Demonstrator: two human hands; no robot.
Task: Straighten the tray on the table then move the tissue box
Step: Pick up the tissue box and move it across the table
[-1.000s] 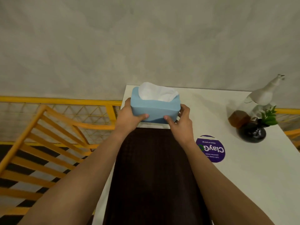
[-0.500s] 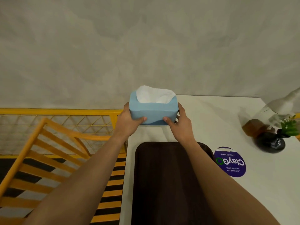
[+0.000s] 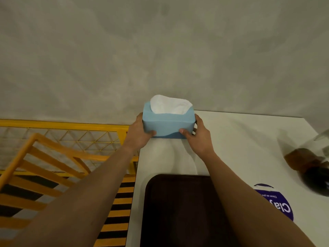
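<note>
A light blue tissue box with white tissue sticking out of its top is at the far left corner of the white table, close to the grey wall. My left hand grips its left end and my right hand grips its right end, thumbs on the near face. I cannot tell whether the box touches the table. A dark brown tray lies nearer to me, its edges parallel to the table's left edge, partly covered by my right forearm.
A dark vase with a brown object stands at the table's right side, blurred. A purple round sticker lies right of the tray. Left of the table are a yellow railing and an orange slatted chair.
Both hands have carried the tissue box away from me, from just past the tray's far end to the table's far left corner by the wall. The view has tilted up and left.
</note>
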